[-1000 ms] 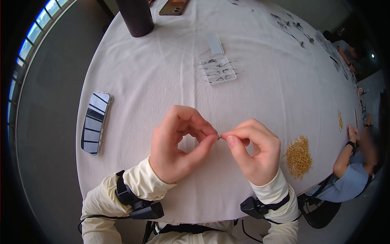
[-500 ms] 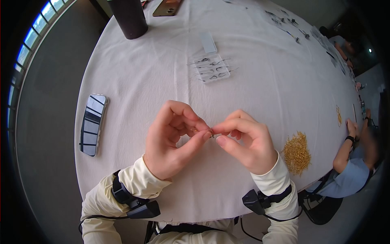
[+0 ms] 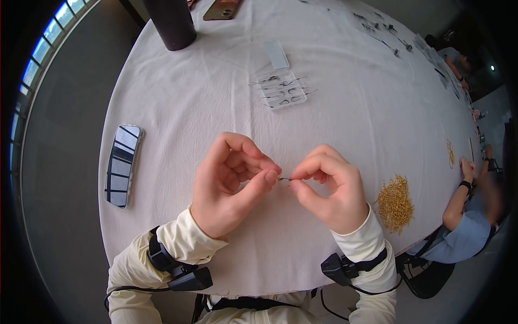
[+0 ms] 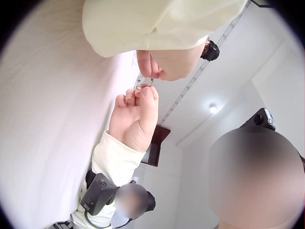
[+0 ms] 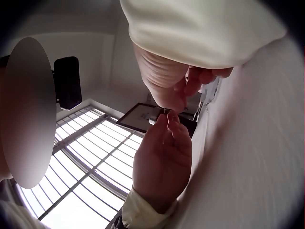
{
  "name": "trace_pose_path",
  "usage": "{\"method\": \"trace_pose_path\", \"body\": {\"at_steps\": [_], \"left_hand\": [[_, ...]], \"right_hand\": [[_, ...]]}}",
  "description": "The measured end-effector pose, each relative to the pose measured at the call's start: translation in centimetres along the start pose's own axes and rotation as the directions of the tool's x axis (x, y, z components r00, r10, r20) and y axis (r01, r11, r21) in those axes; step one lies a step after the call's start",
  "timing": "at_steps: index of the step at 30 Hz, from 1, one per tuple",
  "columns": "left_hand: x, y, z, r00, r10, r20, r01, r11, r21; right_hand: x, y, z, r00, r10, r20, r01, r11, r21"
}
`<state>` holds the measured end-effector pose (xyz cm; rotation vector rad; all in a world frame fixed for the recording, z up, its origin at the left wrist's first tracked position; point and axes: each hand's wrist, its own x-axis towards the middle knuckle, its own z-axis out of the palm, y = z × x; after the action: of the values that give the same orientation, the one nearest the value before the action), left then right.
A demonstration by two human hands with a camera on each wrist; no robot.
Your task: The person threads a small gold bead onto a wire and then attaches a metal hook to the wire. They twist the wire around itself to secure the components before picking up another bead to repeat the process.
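In the head view my left hand and right hand face each other low over the cloth. Between their fingertips spans a tiny dark curved piece, shaped like a fishing hook. My left thumb and index finger pinch its left end, while my right thumb and index finger grip the other. A small golden glint shows inside the left fingers. From the left wrist view, a little ring sticks out beside the pinching fingertips. The right wrist view shows both hands' fingertips close together, the piece mostly hidden.
Beyond my hands stands a clear compartment box of hooks with dark strands, its lid behind it. A golden pile of small metal pieces lies right. A phone is left; a dark tumbler stands at the back. Another person sits right.
My fingertips came together half a second ago; now the right ones have drawn a little to the right, showing the dark piece between the hands. The view also shifted slightly.
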<state>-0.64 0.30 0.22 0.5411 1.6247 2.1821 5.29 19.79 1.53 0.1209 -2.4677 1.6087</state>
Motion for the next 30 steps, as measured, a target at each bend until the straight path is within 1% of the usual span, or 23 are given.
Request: {"method": "trace_pose_path", "body": {"at_steps": [2, 5, 8, 10, 11, 13, 14, 16, 17, 19, 24, 30], "left_hand": [[0.01, 0.04, -0.04, 1.0, -0.025, -0.001, 0.025, 1.0, -0.005], [0.07, -0.29, -0.08, 1.0, -0.006, 0.002, 0.006, 1.0, -0.017], [0.07, -0.35, -0.05, 1.0, 0.01, 0.003, -0.01, 1.0, 0.017], [0.13, -0.21, 0.11, 0.999, 0.034, -0.001, -0.034, 0.987, 0.154], [0.15, -0.26, 0.03, 0.999, 0.04, -0.003, -0.039, 0.988, 0.152], [0.08, -0.37, -0.24, 0.988, 0.129, 0.086, -0.153, 0.898, 0.412], [0.13, -0.21, -0.28, 0.987, 0.139, 0.082, -0.16, 0.899, 0.408], [0.22, 0.2, -0.2, 0.966, 0.194, 0.168, -0.257, 0.751, 0.608], [0.22, 0.24, -0.16, 0.965, 0.202, 0.164, -0.261, 0.754, 0.603], [0.2, 0.34, -0.1, 0.962, 0.221, 0.162, -0.272, 0.706, 0.654], [0.14, 0.26, -0.1, 0.968, 0.22, 0.119, -0.244, 0.73, 0.638], [0.21, 0.15, -0.11, 0.973, 0.21, 0.092, -0.222, 0.76, 0.611]], "right_hand": [[0.04, 0.05, -0.2, 1.0, -0.011, -0.002, 0.011, 1.0, -0.03], [0.04, 0.2, -0.29, 1.0, 0.005, 0.0, -0.005, 0.999, -0.037], [-0.01, 0.19, -0.32, 1.0, 0.016, -0.006, -0.017, 0.999, -0.043], [-0.03, 0.28, -0.41, 1.0, 0.021, -0.013, -0.022, 0.999, -0.042], [0.03, 0.28, -0.51, 0.999, 0.024, -0.021, -0.025, 0.999, -0.044], [0.09, 0.03, -0.79, 0.999, 0.031, -0.022, -0.032, 0.998, -0.06], [0.16, -0.11, -0.94, 0.999, 0.041, -0.025, -0.042, 0.996, -0.075], [0.17, -0.2, -0.93, 0.999, 0.034, -0.027, -0.036, 0.996, -0.085], [0.12, -0.2, -0.93, 0.999, 0.034, -0.032, -0.037, 0.996, -0.085], [0.15, -0.18, -1.06, 0.999, 0.031, -0.026, -0.033, 0.994, -0.101], [0.26, -0.23, -1.09, 1.0, 0.018, -0.02, -0.021, 0.99, -0.138], [0.28, -0.19, -0.96, 0.998, -0.011, -0.054, -0.003, 0.969, -0.246]]}}
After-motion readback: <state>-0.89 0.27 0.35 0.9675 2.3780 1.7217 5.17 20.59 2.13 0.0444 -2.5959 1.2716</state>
